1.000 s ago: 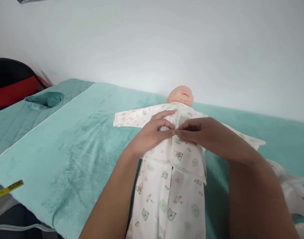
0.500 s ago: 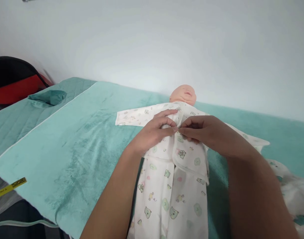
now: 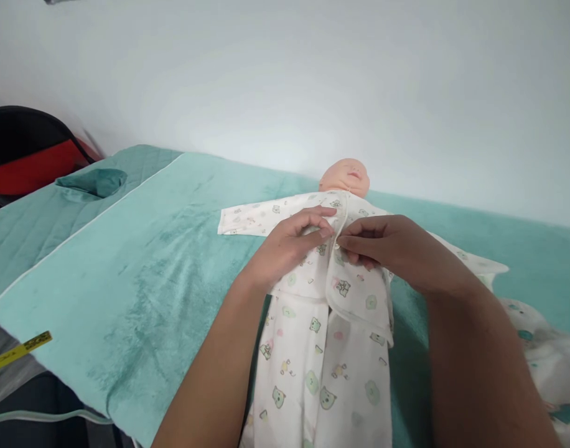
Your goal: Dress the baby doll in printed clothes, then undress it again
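A baby doll [image 3: 345, 175] lies on its back with its head by the wall, dressed in a white baby jacket [image 3: 355, 292] printed with small animals. Matching trousers [image 3: 308, 379] cover its legs. My right hand [image 3: 383, 242] pinches the front edge of the jacket at the chest between thumb and fingertips. Against the opposite side of the opening, my left hand [image 3: 299, 242] rests with its thumb and index finger close together on the jacket cloth. A small pale fastener shows by the right fingertips.
A teal plush blanket [image 3: 140, 267] covers the bed. White printed cloth [image 3: 546, 361] lies bunched at the right. A black and red object [image 3: 33, 155] stands at the far left, and a yellow strip [image 3: 18, 353] sticks out at the left edge.
My left thumb has shifted slightly up and away from the right fingertips, uncovering more of the jacket's edge. My right hand keeps its pinch in nearly the same spot.
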Available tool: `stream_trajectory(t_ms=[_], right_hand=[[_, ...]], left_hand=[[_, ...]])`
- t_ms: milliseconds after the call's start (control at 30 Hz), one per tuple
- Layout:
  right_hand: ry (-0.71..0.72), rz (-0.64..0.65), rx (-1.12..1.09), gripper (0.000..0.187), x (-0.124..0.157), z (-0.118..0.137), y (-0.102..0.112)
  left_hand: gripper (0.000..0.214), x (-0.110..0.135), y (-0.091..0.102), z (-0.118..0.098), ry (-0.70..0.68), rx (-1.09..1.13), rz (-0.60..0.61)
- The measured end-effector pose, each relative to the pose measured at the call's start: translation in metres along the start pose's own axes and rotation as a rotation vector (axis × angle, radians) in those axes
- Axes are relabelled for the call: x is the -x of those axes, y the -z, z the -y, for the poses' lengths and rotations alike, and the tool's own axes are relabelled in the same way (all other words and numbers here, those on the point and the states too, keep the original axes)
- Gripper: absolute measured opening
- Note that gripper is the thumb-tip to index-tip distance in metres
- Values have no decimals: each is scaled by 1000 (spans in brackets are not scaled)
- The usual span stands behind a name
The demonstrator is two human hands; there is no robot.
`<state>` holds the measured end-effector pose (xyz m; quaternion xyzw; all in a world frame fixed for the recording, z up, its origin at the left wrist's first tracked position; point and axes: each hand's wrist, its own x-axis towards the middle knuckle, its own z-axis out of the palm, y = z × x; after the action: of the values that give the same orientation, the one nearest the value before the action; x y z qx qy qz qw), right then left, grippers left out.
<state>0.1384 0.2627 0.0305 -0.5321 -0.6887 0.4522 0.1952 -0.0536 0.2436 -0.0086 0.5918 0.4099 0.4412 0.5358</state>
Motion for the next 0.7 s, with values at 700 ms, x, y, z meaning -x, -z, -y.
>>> stream_trajectory(t_ms=[700], right_hand=[[30, 45, 40, 25, 1, -1, 1]], left_hand=[[10, 0, 1, 4, -77, -83, 94]])
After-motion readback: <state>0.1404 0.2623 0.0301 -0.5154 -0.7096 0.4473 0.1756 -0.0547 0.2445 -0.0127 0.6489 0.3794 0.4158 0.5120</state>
